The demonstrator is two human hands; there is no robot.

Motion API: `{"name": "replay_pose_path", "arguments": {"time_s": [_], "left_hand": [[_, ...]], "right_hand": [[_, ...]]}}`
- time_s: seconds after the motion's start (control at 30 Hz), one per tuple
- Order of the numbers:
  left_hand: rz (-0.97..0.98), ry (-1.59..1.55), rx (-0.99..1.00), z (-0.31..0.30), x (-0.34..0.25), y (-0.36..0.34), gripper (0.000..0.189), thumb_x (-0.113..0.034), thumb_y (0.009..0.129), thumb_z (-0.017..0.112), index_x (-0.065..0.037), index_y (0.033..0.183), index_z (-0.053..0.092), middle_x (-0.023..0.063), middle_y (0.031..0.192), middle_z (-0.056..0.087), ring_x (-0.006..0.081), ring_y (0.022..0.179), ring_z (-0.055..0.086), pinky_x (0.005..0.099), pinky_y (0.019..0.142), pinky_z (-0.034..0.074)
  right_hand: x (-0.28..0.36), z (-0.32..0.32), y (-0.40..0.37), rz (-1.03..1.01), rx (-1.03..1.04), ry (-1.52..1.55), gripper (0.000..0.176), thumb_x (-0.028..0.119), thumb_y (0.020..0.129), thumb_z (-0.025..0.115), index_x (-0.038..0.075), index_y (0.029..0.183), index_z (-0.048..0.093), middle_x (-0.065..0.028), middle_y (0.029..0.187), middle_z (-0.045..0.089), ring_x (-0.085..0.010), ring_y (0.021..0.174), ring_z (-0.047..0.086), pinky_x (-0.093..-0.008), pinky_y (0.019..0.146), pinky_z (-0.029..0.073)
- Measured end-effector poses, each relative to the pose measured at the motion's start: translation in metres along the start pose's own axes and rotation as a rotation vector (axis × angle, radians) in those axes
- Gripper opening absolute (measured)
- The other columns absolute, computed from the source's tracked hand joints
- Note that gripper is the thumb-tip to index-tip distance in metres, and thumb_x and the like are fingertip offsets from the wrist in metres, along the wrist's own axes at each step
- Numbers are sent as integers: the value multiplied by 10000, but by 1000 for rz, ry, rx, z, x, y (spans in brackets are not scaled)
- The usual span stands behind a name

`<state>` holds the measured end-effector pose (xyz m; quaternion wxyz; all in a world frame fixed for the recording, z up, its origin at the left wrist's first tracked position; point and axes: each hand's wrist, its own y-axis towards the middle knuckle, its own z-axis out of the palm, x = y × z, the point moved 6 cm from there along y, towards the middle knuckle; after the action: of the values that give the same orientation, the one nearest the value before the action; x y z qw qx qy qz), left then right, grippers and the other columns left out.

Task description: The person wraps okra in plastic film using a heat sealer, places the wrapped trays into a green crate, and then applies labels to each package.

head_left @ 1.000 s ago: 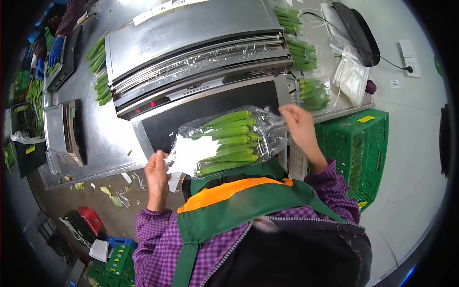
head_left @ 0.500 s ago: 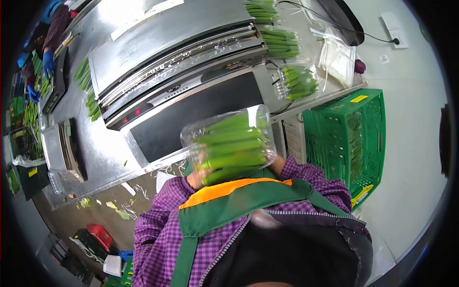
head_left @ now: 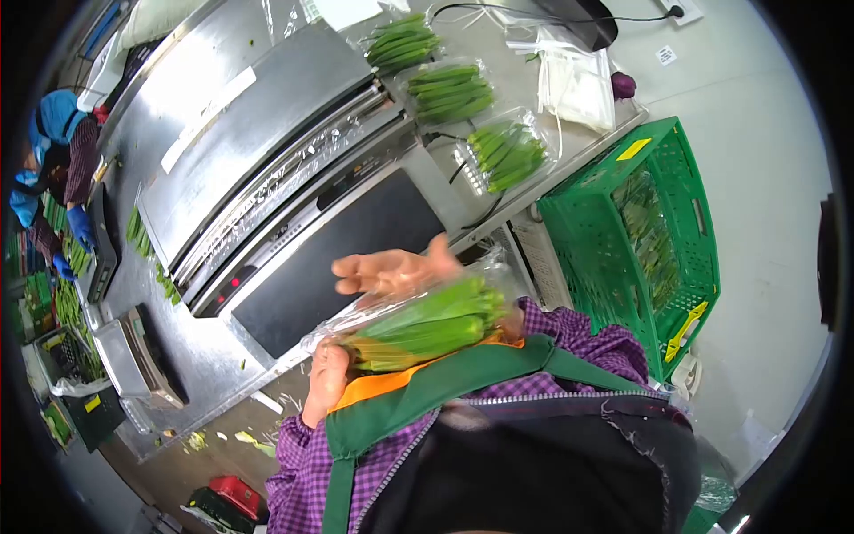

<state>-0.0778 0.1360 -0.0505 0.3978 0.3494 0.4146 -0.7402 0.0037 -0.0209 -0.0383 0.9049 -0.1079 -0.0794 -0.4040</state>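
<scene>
A clear plastic pack of long green vegetables [head_left: 427, 325] is held tilted close to the apron, its film loose and shiny along the upper edge. My left hand [head_left: 326, 378] grips the left end of this pack, the thumb showing on the near side. On the far side of it, my right hand [head_left: 396, 270] is open, with fingers stretched to the left and the thumb raised. The pack hides my right wrist. Just beyond my hands is the dark plate [head_left: 342, 254] of a wrapping machine [head_left: 285, 169].
Three similar packs [head_left: 449, 93] lie at the back right, near white bags [head_left: 574, 89] and a cable. A green crate [head_left: 694, 205] holding packs stands at the right. A scale [head_left: 124, 356] is at the left. Further left, a co-worker [head_left: 76, 169] wears blue gloves.
The pack has come lower and tilted towards me. My right hand has come off it and opened above. My left hand has shifted to its left end. The camera view has turned.
</scene>
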Motion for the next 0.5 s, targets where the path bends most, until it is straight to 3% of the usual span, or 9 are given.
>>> {"name": "replay_pose_path", "arguments": {"time_s": [0.07,0.13,0.2,0.27,0.3,0.33,0.4,0.47,0.5], "left_hand": [[-122,-83,-111,4,5,9,562,-445,955,401,7,1287,418,124,1247,511,235,1129,497,355,972,374],[-154,-304,-169,42,-25,27,594,-487,941,391,-34,1325,367,139,1302,455,278,1220,431,449,1019,353],[-285,-423,-171,33,-14,46,575,-470,938,419,-38,1314,371,146,1325,430,309,1226,422,497,1017,354],[-283,-387,-149,43,-3,73,558,-454,940,428,-38,1309,372,147,1327,430,315,1220,430,505,1010,361],[-277,-353,-144,52,0,88,541,-437,943,436,-39,1303,374,148,1329,429,321,1214,438,513,1003,368],[-213,-417,-4,73,-4,103,546,-393,949,450,-43,1350,327,160,1348,417,315,1200,458,486,995,383],[-266,-299,176,99,-9,118,562,-357,952,463,-56,1392,283,164,1363,409,303,1191,469,455,993,388],[-283,-220,158,101,-7,123,533,-299,960,465,-58,1401,288,173,1351,427,278,1175,488,412,973,412],[-320,-219,121,93,1,124,503,-277,964,462,-53,1389,312,173,1329,449,266,1155,505,397,955,427]], "right_hand": [[38,46,-19,13,263,220,632,483,923,457,6,1332,392,-214,1345,399,-290,1272,376,-399,1036,341],[71,49,-29,-58,177,-29,698,510,922,422,38,1414,270,-230,1425,302,-304,1353,255,-410,1074,282],[97,14,-39,14,-195,-704,530,340,960,462,64,1393,329,-98,1319,457,-172,1216,436,-328,1021,352],[129,-3,-48,-29,-450,-1029,395,180,966,460,12,1321,414,-76,1231,529,-131,1094,500,-294,958,397],[148,-16,-54,-17,-535,-1014,369,194,959,477,6,1276,454,-67,1176,557,-131,1057,516,-295,940,407],[172,-32,-63,-5,-618,-999,348,208,952,493,-1,1230,495,-58,1121,586,-131,1019,533,-296,922,418],[246,-59,-82,-122,-714,-1290,339,224,960,469,45,1246,501,-6,1054,600,-88,930,555,-253,785,467],[332,-96,-115,-204,-1044,-1280,316,222,958,471,44,1214,521,-3,1031,610,-73,903,562,-246,770,474],[369,-110,-129,-226,-1001,-1274,309,223,957,472,43,1202,526,0,1029,611,-78,893,565,-246,765,476]]}}
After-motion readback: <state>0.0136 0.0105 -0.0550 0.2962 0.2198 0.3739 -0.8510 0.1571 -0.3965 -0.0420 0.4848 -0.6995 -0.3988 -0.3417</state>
